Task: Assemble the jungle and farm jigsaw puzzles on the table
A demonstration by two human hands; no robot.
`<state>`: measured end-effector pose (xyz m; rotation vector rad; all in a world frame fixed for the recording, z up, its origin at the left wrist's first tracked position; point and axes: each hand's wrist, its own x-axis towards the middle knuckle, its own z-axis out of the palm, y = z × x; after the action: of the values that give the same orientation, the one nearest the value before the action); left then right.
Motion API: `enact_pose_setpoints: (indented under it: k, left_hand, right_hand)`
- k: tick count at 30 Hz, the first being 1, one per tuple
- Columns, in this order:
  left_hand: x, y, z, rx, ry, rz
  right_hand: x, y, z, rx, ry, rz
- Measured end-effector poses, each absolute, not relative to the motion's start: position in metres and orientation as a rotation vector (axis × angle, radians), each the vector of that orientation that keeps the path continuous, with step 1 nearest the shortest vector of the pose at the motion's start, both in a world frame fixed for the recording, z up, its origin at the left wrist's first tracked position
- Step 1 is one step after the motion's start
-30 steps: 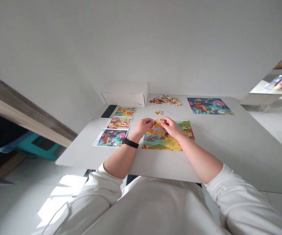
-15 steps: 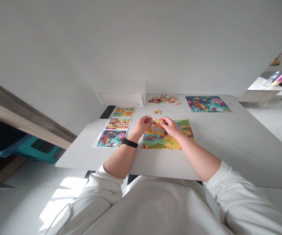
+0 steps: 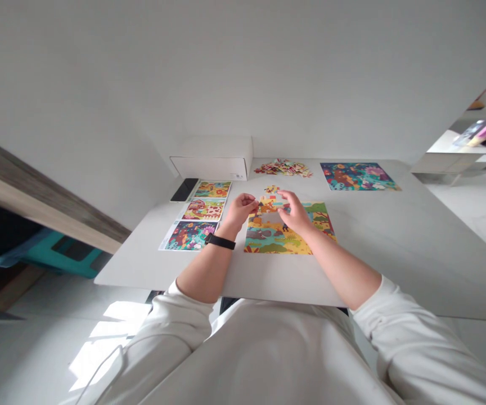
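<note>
A partly assembled jigsaw puzzle (image 3: 285, 245) with a colourful animal scene lies flat in front of me, a gap showing in its upper part. Over its upper left edge is my left hand (image 3: 242, 210), thumb and fingers pinched on what looks like a small puzzle piece (image 3: 260, 205), mostly hidden by the fingertips. My right hand (image 3: 294, 214) hovers over the upper right part, its thumb and forefinger apart with nothing seen between them. Just beyond the hands sits a small cluster of loose pieces (image 3: 272, 189).
A larger heap of puzzle pieces (image 3: 284, 167) lies at the back, beside a white box (image 3: 211, 167). Another picture puzzle (image 3: 359, 176) is at the back right. On the left are three reference pictures (image 3: 201, 210) and a black phone (image 3: 184, 190) on the white table (image 3: 395, 242).
My hands have moved apart: the left has drawn slightly left, and the right thumb and forefinger have spread from a pinch. The view has tilted slightly.
</note>
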<state>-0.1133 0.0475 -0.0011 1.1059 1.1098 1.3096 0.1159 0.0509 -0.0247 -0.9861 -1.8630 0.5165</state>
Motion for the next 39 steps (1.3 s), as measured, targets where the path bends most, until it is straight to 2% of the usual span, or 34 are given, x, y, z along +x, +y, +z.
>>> enact_pose_setpoints:
  k: [5,11,24,30,39]
  left_hand:
    - [-0.114,0.044,0.003,1.085,1.1,1.295]
    - [-0.114,0.042,0.004,1.075,1.116,1.258]
    - [-0.128,0.053,0.0,1.654,1.675,1.214]
    - [-0.128,0.046,-0.004,1.97,1.702,1.015]
    - [-0.127,0.051,-0.017,2.109,1.692,0.84]
  right_hand:
    - [0.116,0.045,-0.018,-0.845,-2.027,0.291]
    - [0.116,0.045,-0.021,-0.845,-2.08,0.208]
    - [0.117,0.046,-0.026,-1.014,-2.211,0.374]
    - [0.115,0.045,-0.029,-1.094,-2.271,0.344]
    - [0.115,0.046,-0.03,-1.144,-2.297,0.348]
